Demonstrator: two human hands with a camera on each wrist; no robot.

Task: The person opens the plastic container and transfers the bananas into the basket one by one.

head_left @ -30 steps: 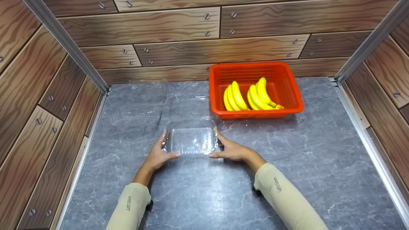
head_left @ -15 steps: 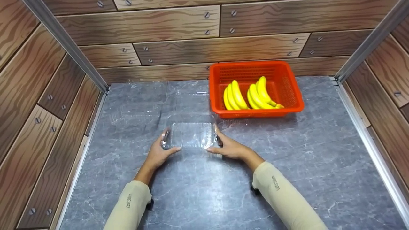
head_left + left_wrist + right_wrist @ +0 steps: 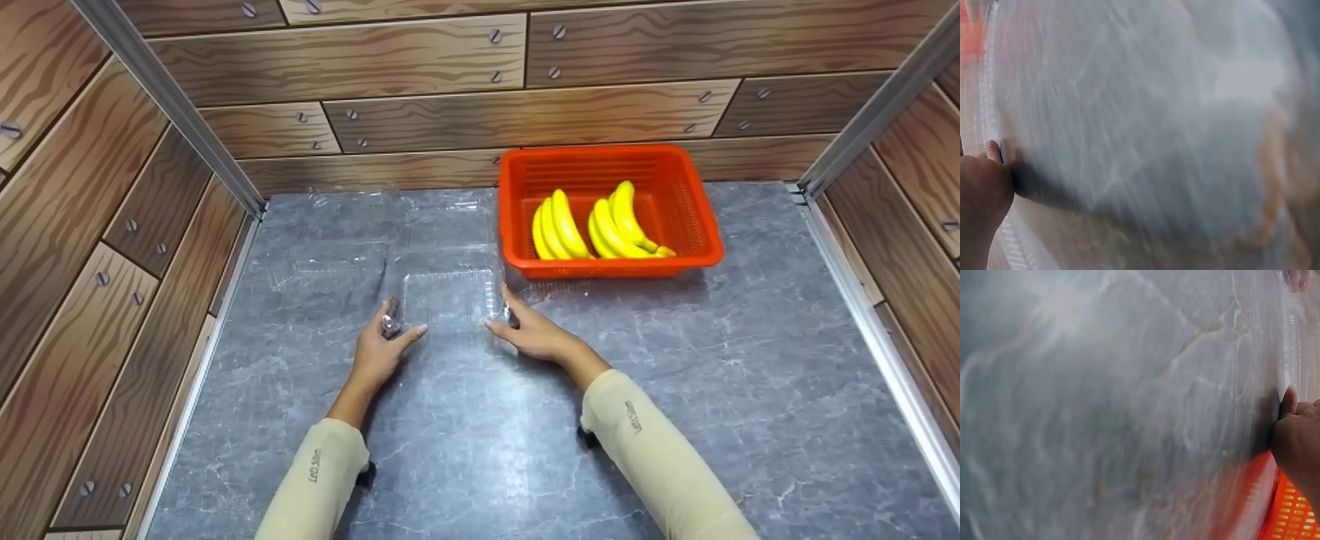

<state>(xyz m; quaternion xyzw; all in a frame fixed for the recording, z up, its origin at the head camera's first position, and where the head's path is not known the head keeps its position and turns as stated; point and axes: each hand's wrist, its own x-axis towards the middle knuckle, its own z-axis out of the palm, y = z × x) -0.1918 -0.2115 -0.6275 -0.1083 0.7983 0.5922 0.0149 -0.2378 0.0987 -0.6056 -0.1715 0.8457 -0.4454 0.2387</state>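
A clear plastic clamshell container [image 3: 450, 298] lies between my two hands on the grey marbled table. My left hand [image 3: 375, 352] grips its left side, the thumb at the near edge and the fingers along the side. On the opposite side, my right hand [image 3: 541, 336] holds it in much the same way. What looks like its raised lid extends behind it, though the transparent plastic makes its outline hard to follow. In the right wrist view, the right hand [image 3: 1297, 444] shows at the right edge against the plastic; the left wrist view has the left hand [image 3: 982, 194] at its left edge.
Another clear plastic container [image 3: 330, 274] stands open at the back left. At the back right is a red plastic basket [image 3: 615, 268] with two bunches of bananas, one bunch [image 3: 561, 229] left of the other bunch [image 3: 622, 229]. Wood-patterned walls [image 3: 427, 124] enclose the table.
Both hands have moved the clear container away from the body, toward the back wall. It now sits closer to the left of the basket. Basket and bananas have stayed put.
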